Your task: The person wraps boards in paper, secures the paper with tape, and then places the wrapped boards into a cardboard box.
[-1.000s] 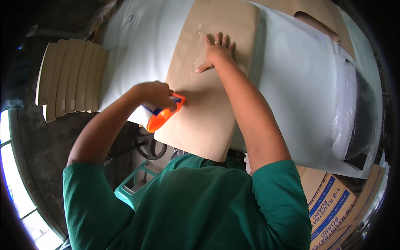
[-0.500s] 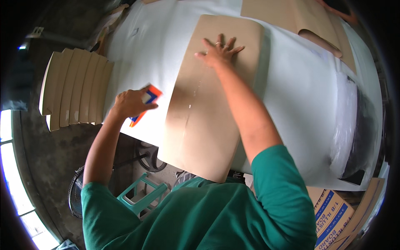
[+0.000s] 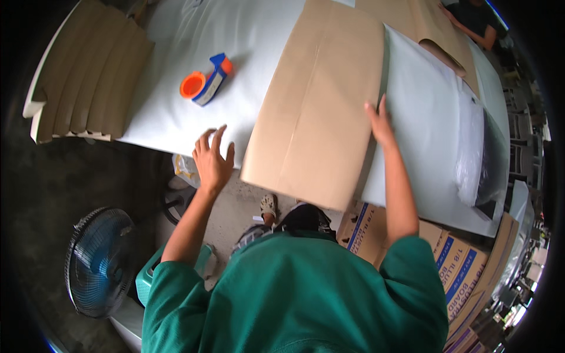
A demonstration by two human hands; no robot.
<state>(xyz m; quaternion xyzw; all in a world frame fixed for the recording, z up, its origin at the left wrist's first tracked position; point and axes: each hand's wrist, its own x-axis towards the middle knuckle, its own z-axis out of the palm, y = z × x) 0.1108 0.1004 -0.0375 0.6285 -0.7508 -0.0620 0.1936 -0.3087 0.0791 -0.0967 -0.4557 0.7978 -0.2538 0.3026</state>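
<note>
Flat cardboard sheet (image 3: pixel 318 100) on white worktop (image 3: pixel 247 53), overhanging near edge. R hand (image 3: pixel 379 122) fingers press its right edge, steadying it. L hand (image 3: pixel 213 162) fingers spread, empty; tape dispenser (image 3: pixel 207 81) parked beyond.

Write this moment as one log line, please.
left hand: empty, open, at table edge | right hand: on flattened cardboard box right edge | tape dispenser: lying on white table

Flattened brown carton (image 3: pixel 321 106) on table; printed blue-striped cartons (image 3: pixel 453 265) below right.
</note>
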